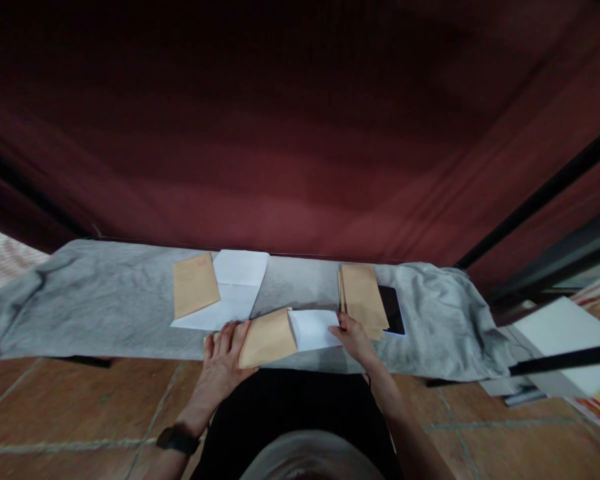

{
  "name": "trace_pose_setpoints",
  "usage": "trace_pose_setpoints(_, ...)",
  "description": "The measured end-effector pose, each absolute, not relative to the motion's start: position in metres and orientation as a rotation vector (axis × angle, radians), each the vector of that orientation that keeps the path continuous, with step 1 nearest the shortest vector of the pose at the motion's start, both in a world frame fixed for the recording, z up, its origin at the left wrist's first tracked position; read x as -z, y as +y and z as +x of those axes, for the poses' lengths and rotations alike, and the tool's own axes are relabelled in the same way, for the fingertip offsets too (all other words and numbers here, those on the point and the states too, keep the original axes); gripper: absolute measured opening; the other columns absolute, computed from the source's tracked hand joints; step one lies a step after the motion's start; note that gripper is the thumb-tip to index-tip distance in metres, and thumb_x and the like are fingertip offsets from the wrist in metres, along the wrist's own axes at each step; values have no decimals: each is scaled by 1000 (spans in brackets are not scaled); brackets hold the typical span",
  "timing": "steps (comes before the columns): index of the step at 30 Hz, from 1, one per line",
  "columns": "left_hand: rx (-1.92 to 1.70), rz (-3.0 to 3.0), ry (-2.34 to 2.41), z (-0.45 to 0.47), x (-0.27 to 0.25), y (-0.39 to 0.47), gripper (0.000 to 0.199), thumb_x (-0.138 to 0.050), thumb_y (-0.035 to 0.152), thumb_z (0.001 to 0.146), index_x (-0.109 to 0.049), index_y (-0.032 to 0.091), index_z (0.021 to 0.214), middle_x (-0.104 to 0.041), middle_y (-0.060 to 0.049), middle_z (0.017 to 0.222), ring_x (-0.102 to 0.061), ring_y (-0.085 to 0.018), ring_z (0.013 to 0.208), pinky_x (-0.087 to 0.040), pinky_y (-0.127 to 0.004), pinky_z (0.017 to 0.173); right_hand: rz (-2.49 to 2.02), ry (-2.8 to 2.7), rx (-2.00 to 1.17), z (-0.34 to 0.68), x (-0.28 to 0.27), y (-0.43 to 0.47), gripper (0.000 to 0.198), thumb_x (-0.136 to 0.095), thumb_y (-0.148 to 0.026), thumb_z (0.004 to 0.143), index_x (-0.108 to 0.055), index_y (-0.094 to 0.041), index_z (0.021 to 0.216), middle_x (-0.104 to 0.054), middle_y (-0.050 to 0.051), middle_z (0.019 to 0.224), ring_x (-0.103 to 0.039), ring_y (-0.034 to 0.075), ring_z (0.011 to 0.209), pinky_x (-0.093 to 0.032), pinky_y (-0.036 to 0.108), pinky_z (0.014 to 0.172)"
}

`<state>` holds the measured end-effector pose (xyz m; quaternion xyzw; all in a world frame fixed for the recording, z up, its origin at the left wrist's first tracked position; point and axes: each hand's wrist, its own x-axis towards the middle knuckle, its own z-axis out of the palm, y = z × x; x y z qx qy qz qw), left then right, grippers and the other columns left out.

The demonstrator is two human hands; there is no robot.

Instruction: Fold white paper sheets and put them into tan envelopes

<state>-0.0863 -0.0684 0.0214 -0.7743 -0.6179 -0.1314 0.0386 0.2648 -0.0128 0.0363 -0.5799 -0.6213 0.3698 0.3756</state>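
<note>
A brown paper envelope [269, 339] lies near the front edge of the cloth, its mouth facing right. My left hand [225, 357] is across its left end and holds it, with a dark band on that wrist. From the mouth sticks a folded sheet of white paper [313, 329], part of it inside the envelope. My right hand [353, 337] pinches the right end of this sheet between thumb and fingers. Just beyond that hand is a small stack of brown envelopes [363, 297], partly covering a dark-screened phone or tablet [392, 309].
A grey cloth [115, 293] covers the long narrow surface. At left, another brown envelope [196, 285] overlaps white sheets [240, 273]. A dark red panel [290, 200] rises behind. White boxes [555, 340] stand at right, beside a black bar [570, 359]. Below is tiled floor [80, 400].
</note>
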Motion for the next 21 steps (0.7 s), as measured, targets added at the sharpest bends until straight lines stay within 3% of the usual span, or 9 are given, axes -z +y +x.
trace_pose_setpoints(6, 428, -2406, -1818, -75, -23, -63, 99, -72, 42, 73, -20, 21, 156, -40, -20, 150, -35, -39, 141, -17, -60, 116, -1508, -1604, -974, 236, -32, -15, 13, -58, -29, 78, -55, -23, 67, -57, -4, 62, -56, 15, 59, -42, 24, 57)
trace_pose_setpoints(12, 458, -2483, -1806, -52, -29, -58, 102, -74, 39, 73, -17, 23, 157, -43, -18, 146, -34, -37, 142, -19, -59, 117, -1567, -1570, -1009, 198, -19, -22, 16, -53, -21, 80, -65, -23, 70, -69, 1, 83, -64, 17, 82, -48, 25, 75)
trace_pose_setpoints(21, 496, -2552, -1745, -50, -28, -57, 106, -75, 34, 70, -15, 22, 157, -44, -17, 146, -38, -36, 139, -20, -57, 117, -1500, -1517, -1236, 194, -2, -20, 18, -54, -17, 74, -70, -20, 66, -65, -3, 61, -63, 15, 66, -45, 20, 56)
